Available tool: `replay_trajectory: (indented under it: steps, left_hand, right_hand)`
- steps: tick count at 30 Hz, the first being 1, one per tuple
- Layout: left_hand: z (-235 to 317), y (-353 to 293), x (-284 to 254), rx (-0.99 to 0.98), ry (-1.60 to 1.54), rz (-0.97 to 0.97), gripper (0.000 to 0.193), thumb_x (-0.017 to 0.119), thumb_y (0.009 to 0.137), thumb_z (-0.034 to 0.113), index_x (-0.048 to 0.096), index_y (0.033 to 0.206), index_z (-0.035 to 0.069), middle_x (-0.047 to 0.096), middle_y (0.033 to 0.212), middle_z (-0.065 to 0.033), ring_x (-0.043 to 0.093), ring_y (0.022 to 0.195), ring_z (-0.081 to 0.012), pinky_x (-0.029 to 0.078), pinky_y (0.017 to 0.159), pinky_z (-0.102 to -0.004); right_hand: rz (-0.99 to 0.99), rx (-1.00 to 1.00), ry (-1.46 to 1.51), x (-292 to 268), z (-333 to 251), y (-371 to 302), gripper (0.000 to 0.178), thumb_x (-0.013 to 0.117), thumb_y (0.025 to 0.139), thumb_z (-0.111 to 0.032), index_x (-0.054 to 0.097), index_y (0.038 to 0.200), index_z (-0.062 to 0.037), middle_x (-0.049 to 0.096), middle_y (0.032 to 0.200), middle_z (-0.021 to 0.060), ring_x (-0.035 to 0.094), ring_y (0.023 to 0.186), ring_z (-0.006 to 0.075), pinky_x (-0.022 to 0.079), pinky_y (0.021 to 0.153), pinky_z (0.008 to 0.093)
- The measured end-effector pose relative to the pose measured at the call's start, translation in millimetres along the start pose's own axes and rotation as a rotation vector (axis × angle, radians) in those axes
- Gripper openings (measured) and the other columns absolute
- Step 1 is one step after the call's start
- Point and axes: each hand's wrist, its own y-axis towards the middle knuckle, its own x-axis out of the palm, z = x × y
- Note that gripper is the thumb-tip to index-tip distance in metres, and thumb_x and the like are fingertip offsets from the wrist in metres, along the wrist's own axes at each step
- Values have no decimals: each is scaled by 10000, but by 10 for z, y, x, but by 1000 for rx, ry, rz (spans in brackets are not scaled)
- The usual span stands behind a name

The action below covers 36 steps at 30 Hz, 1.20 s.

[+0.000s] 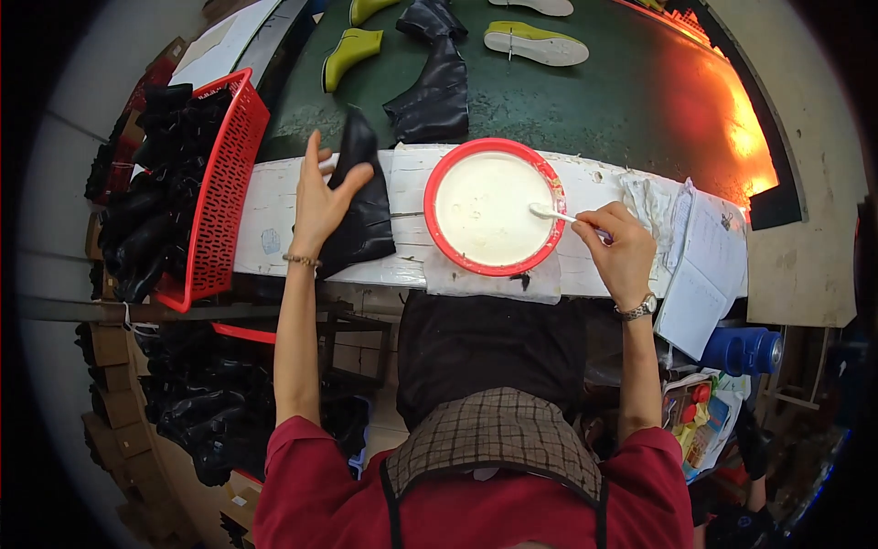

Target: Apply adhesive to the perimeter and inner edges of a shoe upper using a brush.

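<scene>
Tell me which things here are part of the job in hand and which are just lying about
In use:
left hand holding the black boot upper
right hand dipping the brush
red bowl of white paste

Lying about:
open notebook
red basket of black uppers
yellow-green shoes on the green belt
blue bottle

A bowl (494, 207) is sitting at the middle of the bench (274, 215). A boot upper (361, 206) is lying at its nine o'clock, a basket (224, 188) farther that way. A notebook (704, 265) is lying at four o'clock. More uppers (434, 91) and soles (535, 43) are resting at twelve o'clock on the belt (594, 101).
</scene>
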Motion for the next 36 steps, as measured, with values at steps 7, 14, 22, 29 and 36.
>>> replay_trajectory:
  steps: [7, 14, 22, 29, 36]
  left_hand:
    - [-138, -679, -191, -15, 533, -354, 1375, 970, 619, 420, 123, 1682, 214, 341, 1589, -318, 349, 1458, -519, 420, 1047, -689]
    - [-126, -789, -127, 60, 594, -253, 1191, 647, 631, -136, 203, 1659, 271, 324, 1573, -279, 400, 1363, -515, 526, 1047, -504]
    - [147, -902, -127, 218, 201, -8, 1028, 510, 647, -233, 337, 1613, 73, 464, 1529, -220, 420, 1415, -437, 329, 1213, -488]
    - [723, -1038, -14, 401, 62, -33, 921, 690, 790, -85, 303, 1619, 20, 225, 1695, -255, 262, 1553, -433, 250, 1252, -491]
    - [978, -1107, 189, 525, 87, -53, 889, 762, 858, 98, 299, 1609, -10, 194, 1690, -303, 229, 1555, -485, 245, 1248, -523]
  right_hand:
    - [-28, -107, -105, -46, -85, -112, 90, 814, 849, -193, 782, 897, -124, 674, 846, 13, 658, 732, 226, 506, 628, 359]
    - [15, 64, 18, -22, -63, -292, 114, 807, 882, -153, 773, 969, -88, 665, 859, 39, 671, 707, 204, 506, 616, 327]
    - [84, 122, 140, 30, 33, -362, 116, 789, 911, -96, 773, 1009, -36, 667, 860, 62, 657, 693, 160, 512, 583, 281]
    - [161, 133, 306, -11, -252, -200, 109, 789, 904, -57, 779, 1008, -27, 677, 870, 54, 618, 683, 120, 480, 578, 251]
    - [60, -20, 595, -75, -677, 2, 123, 811, 879, -50, 788, 996, -20, 698, 871, 52, 633, 709, 97, 477, 580, 226]
